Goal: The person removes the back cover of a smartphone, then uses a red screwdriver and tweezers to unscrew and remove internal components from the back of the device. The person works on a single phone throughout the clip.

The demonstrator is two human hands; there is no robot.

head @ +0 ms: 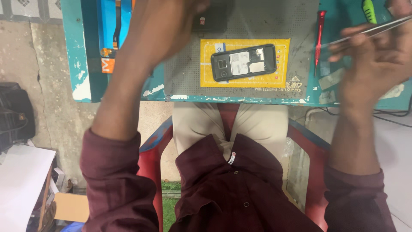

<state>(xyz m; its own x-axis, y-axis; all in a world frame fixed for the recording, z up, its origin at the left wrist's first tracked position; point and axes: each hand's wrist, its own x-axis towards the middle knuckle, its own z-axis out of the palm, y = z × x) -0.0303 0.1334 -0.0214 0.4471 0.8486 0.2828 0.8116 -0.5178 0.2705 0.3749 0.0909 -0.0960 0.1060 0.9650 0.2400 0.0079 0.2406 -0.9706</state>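
Observation:
A small black phone [243, 62] lies back-side up with its cover off, on a yellow pad [283, 77] on the grey work mat [184, 77]. My right hand [373, 60] is raised to the right of it and grips metal tweezers [369, 31], whose tips point left above the bench. My left hand [167, 21] reaches to the top of the mat, resting on a dark flat part [210, 21]; whether its fingers grip that part is hidden.
A red screwdriver [319, 41] lies upright right of the pad, a green-handled tool [368, 10] beyond it. Blue packaged parts [112, 30] sit at the bench's left. A black bag [15, 114] and papers are on the floor at left. I sit on a red chair [150, 167].

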